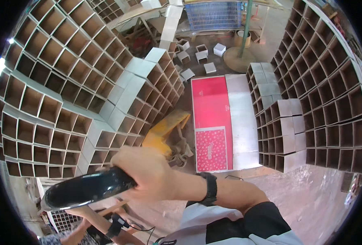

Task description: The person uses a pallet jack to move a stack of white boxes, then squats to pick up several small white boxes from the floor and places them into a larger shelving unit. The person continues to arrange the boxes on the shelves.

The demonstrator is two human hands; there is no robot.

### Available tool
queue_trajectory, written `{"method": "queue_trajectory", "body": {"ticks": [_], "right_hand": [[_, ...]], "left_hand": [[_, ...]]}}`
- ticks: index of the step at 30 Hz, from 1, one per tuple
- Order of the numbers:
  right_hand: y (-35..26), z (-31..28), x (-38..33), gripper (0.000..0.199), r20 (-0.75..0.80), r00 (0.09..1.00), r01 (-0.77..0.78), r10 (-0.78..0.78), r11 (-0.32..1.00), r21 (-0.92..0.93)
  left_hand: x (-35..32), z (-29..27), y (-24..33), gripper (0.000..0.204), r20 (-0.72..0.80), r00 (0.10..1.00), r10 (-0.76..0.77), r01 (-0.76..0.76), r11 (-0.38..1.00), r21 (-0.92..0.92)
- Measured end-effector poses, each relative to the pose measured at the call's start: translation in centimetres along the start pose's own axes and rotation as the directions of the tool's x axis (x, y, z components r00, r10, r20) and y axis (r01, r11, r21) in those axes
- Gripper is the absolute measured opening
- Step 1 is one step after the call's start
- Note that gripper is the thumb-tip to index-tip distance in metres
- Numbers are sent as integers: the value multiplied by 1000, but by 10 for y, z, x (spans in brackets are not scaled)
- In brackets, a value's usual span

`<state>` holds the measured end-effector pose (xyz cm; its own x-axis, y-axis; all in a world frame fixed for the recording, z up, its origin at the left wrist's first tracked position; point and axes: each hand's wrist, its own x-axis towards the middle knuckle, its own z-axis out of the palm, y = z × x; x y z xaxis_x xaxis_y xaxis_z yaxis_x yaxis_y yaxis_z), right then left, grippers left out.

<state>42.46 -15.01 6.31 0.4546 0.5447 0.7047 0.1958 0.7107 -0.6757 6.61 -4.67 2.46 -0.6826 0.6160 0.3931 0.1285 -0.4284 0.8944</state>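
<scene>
My right hand (142, 169), with a black band on its wrist, is closed around one end of a glossy black rounded object (87, 190) held up close in front of me. The object's other end points to the left; its kind cannot be made out. My left hand (81, 210) is below that object and mostly hidden by it, so its fingers do not show. A black device (116, 225) with a cable is strapped to my left wrist. Beyond my right hand stands a yellow metal machine part (162, 132).
Open-fronted white boxes with brown insides rise in stacks at left (72, 61) and right (324, 81). A pink printed sheet (211, 104) lies beside a silvery-white panel (242, 122). Loose boxes (201, 55) lie near a green pole (246, 28). A person's patterned sleeve (68, 238) shows lower left.
</scene>
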Motion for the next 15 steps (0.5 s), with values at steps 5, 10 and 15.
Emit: {"method": "queue_trajectory", "body": {"ticks": [5, 10, 15], "right_hand": [[10, -10, 4, 29, 35, 999, 45, -41, 993, -111], [2, -5, -1, 28, 37, 999, 3, 4, 983, -183], [-2, -13, -2, 32, 151, 980, -98, 130, 975, -200]], "left_hand": [[0, 5, 3, 41, 4, 1000, -14, 14, 1000, -6], [-9, 11, 6, 43, 25, 998, -51, 51, 999, -7], [-41, 28, 12, 27, 17, 999, -36, 38, 993, -114]]}}
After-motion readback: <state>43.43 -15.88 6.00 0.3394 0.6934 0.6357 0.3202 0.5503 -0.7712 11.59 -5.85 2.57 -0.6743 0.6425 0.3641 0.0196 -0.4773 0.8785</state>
